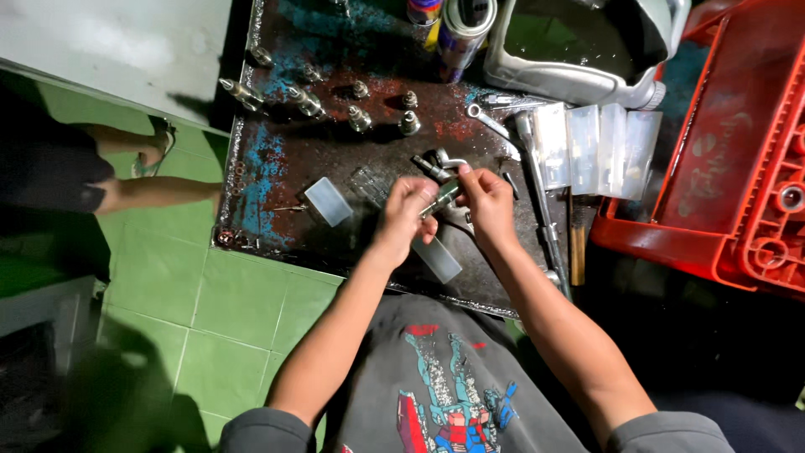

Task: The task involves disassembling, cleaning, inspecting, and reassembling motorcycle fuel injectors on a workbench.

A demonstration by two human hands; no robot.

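As seen from the head camera looking straight down, both hands meet over a dark, rusty metal tray (277, 168) w/ flaking blue paint. The left hand (404, 211) is curled shut around the lower end of a small metal cylinder (442, 198); the right hand (486, 201) pinches the upper end betw. thumb & fingertips. The part sits tilted, held just above the tray's middle.

Just left of the hands lie two small clear plastic boxes (329, 201), and one more (436, 258) lies under the wrists. Further up the tray stand several small metal nozzles (359, 119) in a loose row. A long wrench (537, 184) lies right of the hands, beside a row of clear plastic cases (595, 149). Spray cans (459, 29) & a white jug (579, 50) sit at the top edge. A red crate (738, 168) is far right. Green floor tiles (201, 319) at left; another person's leg (142, 193) nearby.
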